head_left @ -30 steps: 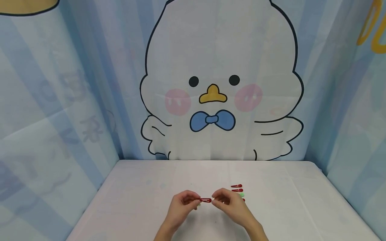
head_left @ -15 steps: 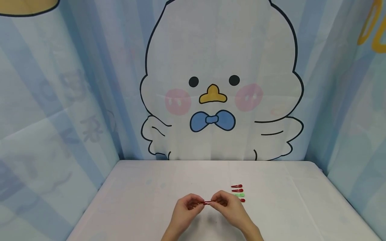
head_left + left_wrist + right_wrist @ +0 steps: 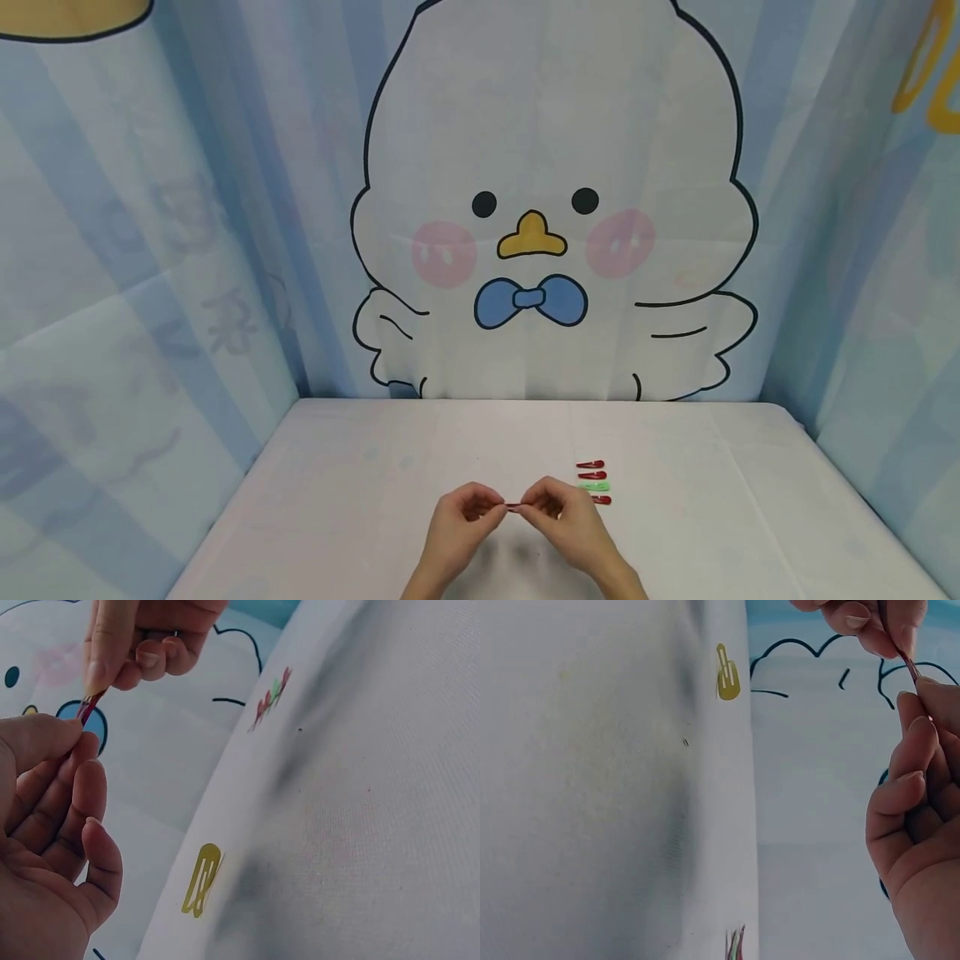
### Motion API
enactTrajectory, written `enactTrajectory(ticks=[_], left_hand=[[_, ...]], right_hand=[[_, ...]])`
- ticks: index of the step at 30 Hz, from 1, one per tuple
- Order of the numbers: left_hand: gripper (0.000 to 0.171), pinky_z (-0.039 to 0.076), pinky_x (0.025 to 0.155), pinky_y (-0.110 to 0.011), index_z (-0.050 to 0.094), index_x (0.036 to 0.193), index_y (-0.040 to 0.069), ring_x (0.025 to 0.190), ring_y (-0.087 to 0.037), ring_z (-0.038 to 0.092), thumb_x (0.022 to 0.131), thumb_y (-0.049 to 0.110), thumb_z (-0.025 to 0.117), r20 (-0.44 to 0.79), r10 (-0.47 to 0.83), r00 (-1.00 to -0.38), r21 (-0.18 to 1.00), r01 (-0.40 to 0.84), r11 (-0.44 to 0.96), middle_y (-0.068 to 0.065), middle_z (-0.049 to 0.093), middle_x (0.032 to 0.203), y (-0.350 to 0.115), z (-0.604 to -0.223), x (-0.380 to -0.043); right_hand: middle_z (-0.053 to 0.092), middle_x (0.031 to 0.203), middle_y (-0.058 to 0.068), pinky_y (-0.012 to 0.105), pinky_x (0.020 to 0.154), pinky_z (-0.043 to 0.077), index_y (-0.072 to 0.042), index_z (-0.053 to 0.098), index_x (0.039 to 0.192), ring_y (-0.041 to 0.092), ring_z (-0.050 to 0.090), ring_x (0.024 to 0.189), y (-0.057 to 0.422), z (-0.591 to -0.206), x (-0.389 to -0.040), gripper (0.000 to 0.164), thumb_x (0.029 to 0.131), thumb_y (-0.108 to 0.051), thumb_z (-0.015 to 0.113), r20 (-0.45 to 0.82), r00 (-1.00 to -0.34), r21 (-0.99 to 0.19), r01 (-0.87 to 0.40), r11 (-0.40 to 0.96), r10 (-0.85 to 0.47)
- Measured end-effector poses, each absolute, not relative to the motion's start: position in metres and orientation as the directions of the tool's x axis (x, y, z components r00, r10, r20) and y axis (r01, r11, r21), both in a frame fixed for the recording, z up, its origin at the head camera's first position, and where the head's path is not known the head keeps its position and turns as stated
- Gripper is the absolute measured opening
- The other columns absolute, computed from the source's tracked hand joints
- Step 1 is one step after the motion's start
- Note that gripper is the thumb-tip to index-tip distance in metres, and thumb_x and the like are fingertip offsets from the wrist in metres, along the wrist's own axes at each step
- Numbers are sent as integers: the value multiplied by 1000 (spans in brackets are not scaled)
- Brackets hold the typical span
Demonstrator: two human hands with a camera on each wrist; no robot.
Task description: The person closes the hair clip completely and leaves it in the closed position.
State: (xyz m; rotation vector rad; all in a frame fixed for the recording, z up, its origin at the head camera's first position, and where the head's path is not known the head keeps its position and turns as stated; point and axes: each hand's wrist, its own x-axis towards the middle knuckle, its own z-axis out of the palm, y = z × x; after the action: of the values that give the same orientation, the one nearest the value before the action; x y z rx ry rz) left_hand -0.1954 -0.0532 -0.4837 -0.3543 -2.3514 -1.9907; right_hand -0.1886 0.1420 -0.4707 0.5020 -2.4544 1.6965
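Between my two hands, raised over the table, is a red snap hair clip (image 3: 513, 507). My left hand (image 3: 463, 527) pinches one end between thumb and index finger. The thumb and index finger of my right hand (image 3: 566, 523) pinch the other end. Only a short middle stretch of the clip (image 3: 87, 709) shows between the fingertips in the left wrist view. A yellow snap hair clip (image 3: 201, 881) lies on the table below, hidden behind the left hand in the head view.
To the right of my right hand lies a column of hair clips: a red clip (image 3: 590, 464) at the back, another red one (image 3: 592, 475), a green one (image 3: 595, 486) and a red one (image 3: 602, 500) partly covered by the hand. A printed curtain (image 3: 525, 358) stands behind the white table (image 3: 360, 467).
My right hand has come in from beside the red clip and taken hold of its free end. The clip has turned edge-on, and the left hand has shifted slightly right.
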Motion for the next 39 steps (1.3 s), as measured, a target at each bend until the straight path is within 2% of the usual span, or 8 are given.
enactTrajectory(ticks=[11,20,26,33,36,39], left_hand=[[9,49,64,-24,71,87,1,69,-11,61,82,2,79,152,53,-987,974,159,163,0,68,76,-47,-493,-192],[8,50,62,-23,72,85,3,67,-10,61,81,0,78,152,34,-988,966,156,208,2,67,74,-44,-494,-191],[9,49,61,-23,71,87,1,68,-11,62,82,1,79,130,49,-990,972,137,191,1,67,75,-46,-497,-193],[10,48,61,-22,71,88,1,67,-12,61,81,2,79,120,39,-992,977,125,171,-1,67,75,-46,-497,-197],[11,49,62,-22,71,89,0,69,-12,62,82,2,79,131,49,-990,976,137,171,-1,68,77,-46,-497,-198],[11,50,65,-23,71,89,1,71,-12,63,83,3,79,147,61,-987,971,155,180,-1,69,78,-47,-498,-198]], right_hand=[[60,70,-6,22,52,42,-9,68,84,3,48,58,138,-481,-190,11,88,-9,78,299,-932,-877,-353,327,-204],[60,73,-8,23,56,44,-11,68,85,3,50,62,137,-484,-193,12,87,-10,80,307,-929,-843,-366,393,-207],[61,79,-13,25,60,46,-15,70,92,2,53,69,140,-489,-196,18,83,-4,82,395,-879,-744,-477,468,-269],[61,78,-13,24,58,47,-14,72,92,1,55,68,140,-494,-198,22,78,0,84,604,-749,-608,-654,449,-273],[61,78,-14,23,58,46,-14,73,92,1,55,68,141,-496,-199,23,77,1,84,617,-741,-600,-661,451,-265],[60,78,-16,24,58,47,-15,73,91,1,54,68,144,-497,-200,23,77,0,84,591,-767,-621,-630,466,-250]])
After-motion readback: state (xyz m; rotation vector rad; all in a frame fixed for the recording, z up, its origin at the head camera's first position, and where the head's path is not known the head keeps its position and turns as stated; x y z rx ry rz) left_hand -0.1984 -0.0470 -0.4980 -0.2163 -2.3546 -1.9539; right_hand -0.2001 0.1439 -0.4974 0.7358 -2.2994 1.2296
